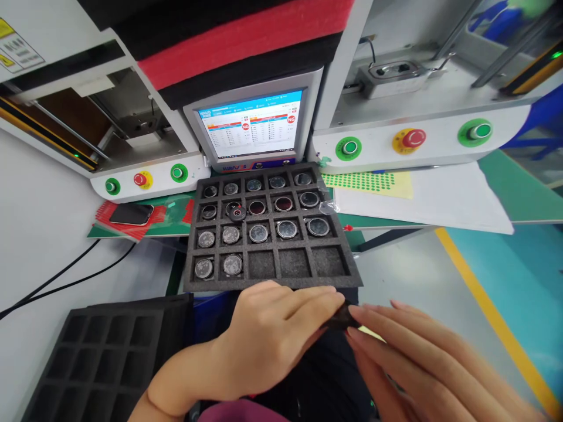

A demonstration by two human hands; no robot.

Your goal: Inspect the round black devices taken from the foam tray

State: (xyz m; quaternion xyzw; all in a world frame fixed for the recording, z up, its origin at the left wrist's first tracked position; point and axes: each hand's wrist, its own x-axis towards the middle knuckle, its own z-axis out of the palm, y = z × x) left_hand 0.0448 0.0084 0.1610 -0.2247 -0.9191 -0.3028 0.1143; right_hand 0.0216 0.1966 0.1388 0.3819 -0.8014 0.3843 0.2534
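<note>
My left hand [272, 334] and my right hand [413, 357] meet low in the middle, both pinching one small dark round part [341, 319] between their fingertips. The part is mostly hidden by the fingers. Just beyond the hands lies a black foam tray [352, 275] with square pockets. Several pockets hold round metal-rimmed discs [258, 232]; three pockets in the nearest row are bare. One dark disc with a red dot [237, 213] sits tilted on the tray's second row.
A monitor [250, 126] showing tables and red NG marks stands behind the tray. Machines with green and red buttons [409, 139] flank it. An empty black foam tray [101, 351] lies at lower left. A phone [131, 214], a green-dot sticker sheet [367, 181] and white paper lie on the bench.
</note>
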